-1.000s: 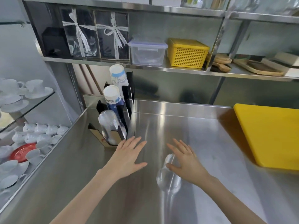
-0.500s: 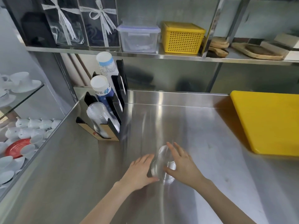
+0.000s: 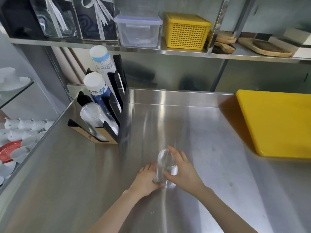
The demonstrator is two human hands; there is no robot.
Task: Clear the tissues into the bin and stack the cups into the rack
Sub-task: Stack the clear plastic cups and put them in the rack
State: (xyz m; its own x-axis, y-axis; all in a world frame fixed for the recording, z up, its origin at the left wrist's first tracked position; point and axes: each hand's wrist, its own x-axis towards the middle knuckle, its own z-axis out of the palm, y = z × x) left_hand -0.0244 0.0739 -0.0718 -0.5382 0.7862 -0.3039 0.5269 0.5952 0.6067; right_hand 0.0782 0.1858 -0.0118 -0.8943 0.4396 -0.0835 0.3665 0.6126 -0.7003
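Down near the front of the steel table (image 3: 210, 140), a clear plastic cup (image 3: 165, 167) sits between both hands. The left hand (image 3: 144, 179) is at the cup's lower left side, its fingers (image 3: 148, 168) curled round the base end where it meets the table. The right hand (image 3: 182, 173) comes over from the right, thumb across the cup's front wall and fingers (image 3: 176, 153) bent over the upper end, so the cup is clamped from both sides. Whether it stands fully on the table or is lifted slightly, I cannot tell; it looks tilted, top leaning away from the camera.

Well apart, at the back left corner of the table, stands the black cup rack (image 3: 109, 115). Its front slot holds a stack of clear cups (image 3: 94, 118), and the slots behind it hold two stacks of blue-and-white paper cups (image 3: 97, 86). A yellow cutting board (image 3: 277, 121) lies on the table's right side. On the shelf (image 3: 168, 52) above are a yellow basket (image 3: 186, 30) and a clear lidded box (image 3: 138, 30).
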